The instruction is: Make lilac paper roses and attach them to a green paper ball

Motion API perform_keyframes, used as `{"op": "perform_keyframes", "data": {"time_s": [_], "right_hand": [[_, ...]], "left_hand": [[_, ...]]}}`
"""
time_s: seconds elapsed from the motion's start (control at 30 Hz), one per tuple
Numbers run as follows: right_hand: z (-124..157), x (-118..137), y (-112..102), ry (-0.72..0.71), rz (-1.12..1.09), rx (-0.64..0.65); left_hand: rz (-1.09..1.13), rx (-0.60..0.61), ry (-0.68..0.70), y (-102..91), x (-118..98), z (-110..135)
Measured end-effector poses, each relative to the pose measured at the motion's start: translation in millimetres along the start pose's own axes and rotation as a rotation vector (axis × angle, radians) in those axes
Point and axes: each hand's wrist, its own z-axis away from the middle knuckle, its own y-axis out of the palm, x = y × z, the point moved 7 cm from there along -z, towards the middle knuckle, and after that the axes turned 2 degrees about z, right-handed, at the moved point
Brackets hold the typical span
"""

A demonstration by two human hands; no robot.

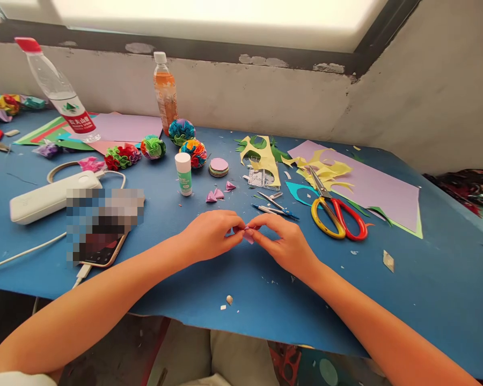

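Observation:
My left hand (214,232) and my right hand (282,236) meet above the blue table, fingertips pinched on a small piece of purple paper (249,236). Most of that paper is hidden by my fingers. Just beyond my hands lie folded purple paper pieces (214,195). A stack of round paper discs (218,167), purple on top, sits farther back beside an upright glue stick (184,175). A compass (274,210) rests close to my right fingers. Scissors with yellow and red handles (333,210) lie open to the right.
Ruffled paper balls (153,147) stand at the back, near an orange drink bottle (167,94) and a clear water bottle (64,96). A phone (104,244) and white power bank (56,197) lie left. Yellow paper scraps (326,170) and a purple sheet (386,187) lie right.

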Motion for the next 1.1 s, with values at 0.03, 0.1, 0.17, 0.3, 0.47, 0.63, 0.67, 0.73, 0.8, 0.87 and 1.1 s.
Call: {"op": "perform_keyframes", "data": {"time_s": [0.03,0.1,0.17,0.3,0.47,0.63,0.67,0.73,0.8,0.87,1.1], "right_hand": [[0,-1,2,0.012,-0.003,0.023],[-1,-3,4,0.022,-0.006,0.048],[-3,-6,5,0.018,0.001,0.017],[-5,-12,5,-0.014,0.019,-0.079],[-4,-9,7,-0.086,0.032,-0.09],[-3,-4,4,-0.176,0.079,-0.11],[-2,-2,5,-0.205,0.094,-0.111],[1,5,9,-0.291,0.124,-0.097],[7,20,18,-0.425,0.144,-0.044],[18,41,28,-0.592,0.141,0.037],[59,102,25,-1.082,0.101,0.039]], "left_hand": [[-0.033,0.007,0.023,0.3,-1,1],[-0.112,-0.008,0.078,-2.1,-3,1],[-0.158,-0.085,0.089,-10.6,0,-4],[-0.189,-0.315,-0.151,-38.1,23,-33],[-0.325,-0.204,-0.463,-45.4,61,-90],[-0.261,-0.175,-0.512,-51.9,80,-112],[-0.245,-0.177,-0.469,-52.5,76,-113],[-0.202,-0.179,-0.341,-50.7,61,-116],[-0.147,-0.165,-0.191,-42.2,35,-120],[-0.09,-0.123,-0.05,-25.4,4,-123],[0.031,0.31,0.344,69.0,-84,-121]]}}
